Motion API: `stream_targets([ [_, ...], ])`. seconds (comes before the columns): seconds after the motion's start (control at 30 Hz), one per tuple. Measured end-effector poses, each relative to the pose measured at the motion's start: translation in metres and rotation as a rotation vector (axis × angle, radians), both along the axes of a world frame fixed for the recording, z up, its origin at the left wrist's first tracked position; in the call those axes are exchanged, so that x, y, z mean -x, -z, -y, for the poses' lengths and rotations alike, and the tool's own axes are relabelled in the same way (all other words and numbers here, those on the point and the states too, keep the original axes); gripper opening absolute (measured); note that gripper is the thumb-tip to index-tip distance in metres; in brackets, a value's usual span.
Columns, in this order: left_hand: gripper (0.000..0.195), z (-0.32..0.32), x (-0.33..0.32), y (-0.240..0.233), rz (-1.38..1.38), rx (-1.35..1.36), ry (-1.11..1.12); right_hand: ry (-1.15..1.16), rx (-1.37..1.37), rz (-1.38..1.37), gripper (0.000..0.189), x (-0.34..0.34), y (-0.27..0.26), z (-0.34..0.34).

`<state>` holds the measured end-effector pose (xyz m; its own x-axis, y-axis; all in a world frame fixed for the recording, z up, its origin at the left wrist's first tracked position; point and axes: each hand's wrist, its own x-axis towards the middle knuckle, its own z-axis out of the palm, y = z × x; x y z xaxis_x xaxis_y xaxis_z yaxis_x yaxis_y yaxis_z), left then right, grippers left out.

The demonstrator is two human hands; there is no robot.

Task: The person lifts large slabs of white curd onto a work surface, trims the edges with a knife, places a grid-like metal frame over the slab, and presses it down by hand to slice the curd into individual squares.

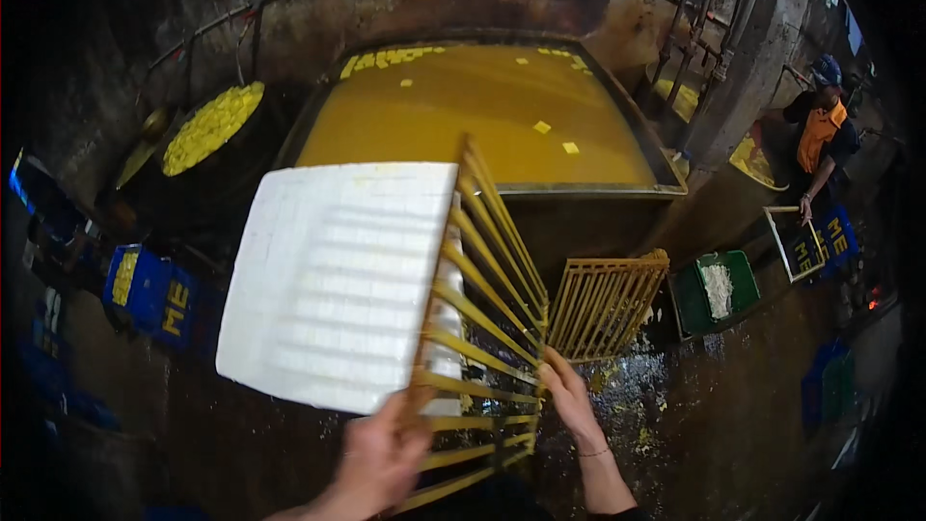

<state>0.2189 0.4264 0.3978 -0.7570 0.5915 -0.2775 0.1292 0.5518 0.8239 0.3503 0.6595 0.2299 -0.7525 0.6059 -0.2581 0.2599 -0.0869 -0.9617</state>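
Note:
Both my hands hold a yellow-stained slatted wooden rack, tilted up on its side. My left hand grips its left rail low down and is blurred. On the opposite rail is my right hand, with a thin bracelet at the wrist. Left of the rack lies a large white slab scored in a grid, probably tofu, with striped shadows across it. Part of the slab shows between the slats. What supports it is hidden.
Ahead stands a wide vat of yellow-brown liquid with floating yellow squares. A heaped pan of yellow pieces is at left. Another slatted rack, a green crate and a co-worker holding a white frame are at right. The floor looks wet.

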Motion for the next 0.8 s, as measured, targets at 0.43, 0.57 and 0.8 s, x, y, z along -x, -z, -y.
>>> stream_targets([
  [0.43, 0.083, -0.048, -0.118, 0.317, -0.104, 0.209, 0.260, 0.141, -0.307, 0.471, 0.026, 0.000, 0.354, -0.054],
  [0.57, 0.073, 0.032, -0.060, 0.282, 0.325, 0.267, -0.048, 0.181, 0.058, 0.536, 0.029, -0.054, 0.462, -0.116],
  [0.8, 0.057, 0.344, -0.066, 0.357, 0.101, -0.049, -0.708, 0.111, -0.146, 0.186, 0.037, 0.030, 0.191, 0.033],
])
